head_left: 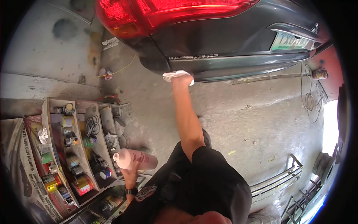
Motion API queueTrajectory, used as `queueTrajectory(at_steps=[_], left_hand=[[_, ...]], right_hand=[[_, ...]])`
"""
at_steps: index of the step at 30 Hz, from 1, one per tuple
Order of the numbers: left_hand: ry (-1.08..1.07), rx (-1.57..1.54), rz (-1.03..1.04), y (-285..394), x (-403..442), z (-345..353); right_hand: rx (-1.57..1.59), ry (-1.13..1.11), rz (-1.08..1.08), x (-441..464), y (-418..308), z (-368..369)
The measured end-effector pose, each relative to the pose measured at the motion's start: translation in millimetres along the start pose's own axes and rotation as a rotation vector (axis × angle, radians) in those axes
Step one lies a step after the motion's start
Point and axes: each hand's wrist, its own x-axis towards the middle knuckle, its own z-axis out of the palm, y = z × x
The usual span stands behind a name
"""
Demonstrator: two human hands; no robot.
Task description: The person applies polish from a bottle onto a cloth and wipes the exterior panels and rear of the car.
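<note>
My right hand (182,78) reaches forward and presses a folded white cloth (173,74) against the lower rear edge of a dark grey car (209,39). The fingers are mostly hidden behind the cloth. Low on the left, my left hand (129,175) is wrapped around a large pinkish-white plastic bottle (140,158) that lies tilted, its neck pointing left. Printing shows on the bottle's side, too small to read. Above the cloth is the car's red tail light (149,15), with chrome lettering (192,57) below it and a licence plate (292,41) to the right.
A wooden shelf rack (97,186) with several cans and bottles stands at my left, beside a printed banner (31,175). A metal rack (278,181) is on the concrete floor (231,119) at right. A thin hose (309,100) lies coiled near the red wall.
</note>
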Motion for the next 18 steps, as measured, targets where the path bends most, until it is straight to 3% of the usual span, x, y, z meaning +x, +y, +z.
queueTrajectory(at_steps=[2, 4, 7, 10, 12, 13, 15, 16, 18], left_hand=[[-0.020, -0.039, -0.049, 7.2, 6.6, 3.8], [-0.014, -0.051, -0.079, 5.2, 6.6, 2.9], [0.023, -0.044, -0.098, -13.8, 5.3, -0.3], [0.027, -0.087, -0.065, -2.9, 5.7, 2.2], [0.033, -0.087, -0.081, 12.2, 7.1, 7.6], [0.039, -0.089, -0.081, 17.1, 13.6, 13.1], [0.063, -0.080, -0.042, 21.3, 22.7, 18.2], [0.074, -0.081, -0.026, 22.8, 26.1, 21.5], [0.061, -0.090, -0.020, 27.3, 35.1, 21.8]], right_hand=[[-0.087, -0.119, 0.098, 15.8, -27.0, 2.3], [-0.198, -0.228, -0.048, 0.8, -67.9, 19.9], [-0.537, -0.029, -0.634, -26.5, -109.7, 43.1], [-0.950, -0.032, -1.434, 9.7, -146.5, 33.7], [-0.782, -0.215, -1.422, -60.0, -103.6, 51.6], [-0.886, -0.366, -1.542, -14.2, -100.1, 20.4], [-1.458, -0.415, -1.832, -15.0, -82.5, -7.0], [-1.609, -0.459, -1.708, -22.3, -69.1, -18.8], [-1.842, -0.776, -1.979, -10.1, -70.0, -37.7]])
